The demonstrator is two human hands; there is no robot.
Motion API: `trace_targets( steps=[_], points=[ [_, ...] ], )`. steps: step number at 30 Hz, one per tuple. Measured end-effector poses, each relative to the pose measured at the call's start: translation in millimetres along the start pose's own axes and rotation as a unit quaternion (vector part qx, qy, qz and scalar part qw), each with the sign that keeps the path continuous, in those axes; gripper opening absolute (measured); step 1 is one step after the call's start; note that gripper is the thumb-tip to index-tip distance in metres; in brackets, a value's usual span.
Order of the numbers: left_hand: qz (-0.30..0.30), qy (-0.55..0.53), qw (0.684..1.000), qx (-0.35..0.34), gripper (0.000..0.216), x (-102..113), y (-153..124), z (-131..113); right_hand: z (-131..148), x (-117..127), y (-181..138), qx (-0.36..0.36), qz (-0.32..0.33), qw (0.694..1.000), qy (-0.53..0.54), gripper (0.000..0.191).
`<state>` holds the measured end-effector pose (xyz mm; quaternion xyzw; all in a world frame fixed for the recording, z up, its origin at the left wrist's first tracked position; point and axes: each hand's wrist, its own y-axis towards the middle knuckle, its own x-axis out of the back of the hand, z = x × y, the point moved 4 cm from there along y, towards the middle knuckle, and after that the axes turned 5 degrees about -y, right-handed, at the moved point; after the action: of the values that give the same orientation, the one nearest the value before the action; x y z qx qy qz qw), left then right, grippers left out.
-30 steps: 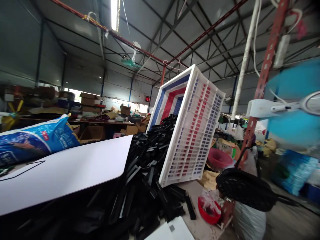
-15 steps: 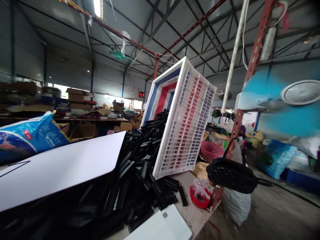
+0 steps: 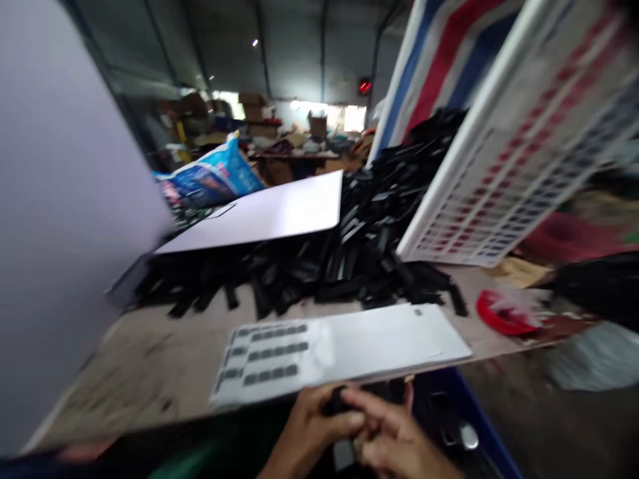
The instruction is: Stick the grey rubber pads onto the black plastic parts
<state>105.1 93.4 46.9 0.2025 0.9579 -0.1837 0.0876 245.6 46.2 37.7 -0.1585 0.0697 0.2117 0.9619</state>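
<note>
Both hands meet at the bottom of the view, below the table's front edge. My left hand (image 3: 309,426) is closed, thumb and fingers pinching a small black piece (image 3: 335,402). Against the same piece, my right hand (image 3: 392,432) has its index finger pressed and its other fingers curled. The piece is blurred and mostly covered by fingers. Just beyond the hands lies a white sheet (image 3: 319,382) bearing rows of small dark rectangular stickers (image 3: 277,350). It rests beside a plain white sheet (image 3: 379,336). Behind them spreads a heap of black plastic strips (image 3: 299,273).
A tilted white crate (image 3: 479,166) with a striped lining spills strips onto the table (image 3: 144,359). A white board (image 3: 269,213) lies on the heap. Around stand a pale panel (image 3: 64,219), a blue bag (image 3: 219,176), a red bowl (image 3: 499,316) and a blue bin (image 3: 482,426).
My view has swung down and to the left. Both hands, the sticker sheet, the pale panel and the blue bin have come into view, while the crate has shifted up and right.
</note>
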Motion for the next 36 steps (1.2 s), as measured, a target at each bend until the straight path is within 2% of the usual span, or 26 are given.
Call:
trace_targets(
  steps=[1,3,4,7,9,12,14,16,20,24,26,31,36],
  points=[
    [0.076,-0.014,0.997,-0.019,0.03,-3,1,1,-8,1,4,-0.012,0.001,1.0,0.015,0.067],
    [0.118,-0.058,0.991,-0.029,0.026,-1,5,3,-19,6,8,-0.028,-0.032,0.999,0.01,0.068],
    [0.113,-0.075,0.99,-0.029,0.025,1,7,5,-21,8,9,-0.029,-0.047,0.998,0.004,0.066],
    [0.038,-0.101,0.994,-0.009,0.032,9,11,9,-18,15,6,-0.014,-0.097,0.995,-0.015,0.057],
    [0.011,-0.11,0.994,0.006,0.04,13,11,11,-12,20,2,0.002,-0.162,0.986,-0.033,0.049],
    [0.037,-0.108,0.993,0.024,0.037,13,11,9,-4,26,-3,0.038,-0.262,0.96,-0.093,0.035],
    [0.053,-0.099,0.993,0.039,0.033,11,11,8,0,26,-4,0.07,-0.289,0.94,-0.167,0.028],
    [0.059,-0.101,0.991,0.057,0.031,9,10,7,2,23,-5,0.104,-0.29,0.922,-0.232,0.025],
    [0.079,-0.109,0.988,0.074,0.03,4,9,10,4,19,-4,0.158,-0.29,0.896,-0.297,0.021],
    [0.086,-0.116,0.987,0.071,0.03,3,9,13,12,16,-3,0.25,-0.271,0.833,-0.413,0.024],
    [0.076,-0.122,0.987,0.076,0.031,4,10,14,13,15,-3,0.261,-0.26,0.814,-0.45,0.025],
    [0.079,-0.111,0.988,0.071,0.03,4,9,14,2,20,-6,0.218,-0.248,0.81,-0.485,0.029],
    [0.089,-0.099,0.99,0.054,0.029,4,9,14,-5,23,-4,0.216,-0.226,0.812,-0.494,0.03]
  ],
)
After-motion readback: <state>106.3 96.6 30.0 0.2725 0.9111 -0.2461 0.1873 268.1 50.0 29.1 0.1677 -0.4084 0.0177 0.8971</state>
